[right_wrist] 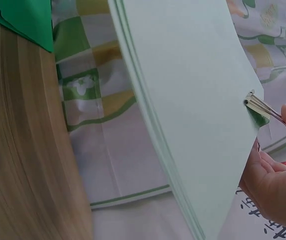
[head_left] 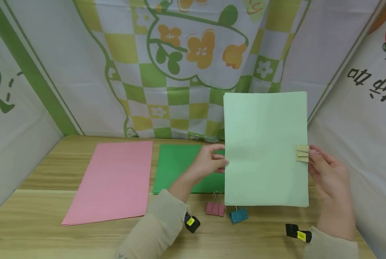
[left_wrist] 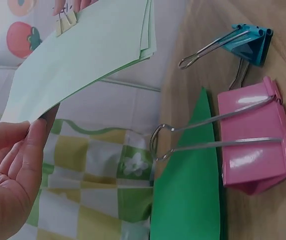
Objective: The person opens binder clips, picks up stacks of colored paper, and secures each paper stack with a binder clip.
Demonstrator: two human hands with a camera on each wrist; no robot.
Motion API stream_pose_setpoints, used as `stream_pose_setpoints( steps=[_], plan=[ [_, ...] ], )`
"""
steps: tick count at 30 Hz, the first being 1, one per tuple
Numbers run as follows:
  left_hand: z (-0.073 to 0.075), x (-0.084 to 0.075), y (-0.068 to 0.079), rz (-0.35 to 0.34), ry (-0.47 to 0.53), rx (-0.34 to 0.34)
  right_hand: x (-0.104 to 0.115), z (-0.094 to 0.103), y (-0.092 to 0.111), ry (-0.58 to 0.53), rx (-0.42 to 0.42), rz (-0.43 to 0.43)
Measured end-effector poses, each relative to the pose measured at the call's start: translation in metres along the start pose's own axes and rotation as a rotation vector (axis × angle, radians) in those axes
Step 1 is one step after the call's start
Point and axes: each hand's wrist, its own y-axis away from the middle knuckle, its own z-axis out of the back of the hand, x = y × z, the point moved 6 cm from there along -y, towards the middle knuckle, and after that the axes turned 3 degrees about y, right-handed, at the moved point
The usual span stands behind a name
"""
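Note:
A stack of pale green paper [head_left: 265, 126] is held upright above the table. My left hand [head_left: 209, 160] pinches its left edge between thumb and fingers, as the left wrist view also shows [left_wrist: 13, 170]. On the right edge sits a pale yellow binder clip [head_left: 302, 153], its jaws over the sheets. My right hand [head_left: 330, 176] grips this clip by its wire handles, thumb on the near side; in the right wrist view some fingers are behind the paper. The lower edges of the sheets [right_wrist: 155, 130] are slightly fanned.
Pink paper [head_left: 112, 180] lies on the wooden table [head_left: 92, 241] at the left. Green paper [head_left: 176, 165] lies at the back middle, partly covered from view. A pink binder clip [head_left: 215, 208] and a blue binder clip [head_left: 239, 215] rest in front of it. A patterned curtain [head_left: 167, 93] hangs behind.

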Motion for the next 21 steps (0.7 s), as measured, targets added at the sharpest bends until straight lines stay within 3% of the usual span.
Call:
stream_pose_setpoints(
  steps=[10,21],
  plan=[
    [-0.025,0.002,-0.013,0.006,0.02,0.015,0.01,0.019,0.001,-0.013,-0.124,-0.006],
    [-0.044,0.009,-0.022,0.032,0.033,0.013,0.011,0.036,0.0,0.017,-0.18,-0.022]
  ],
)
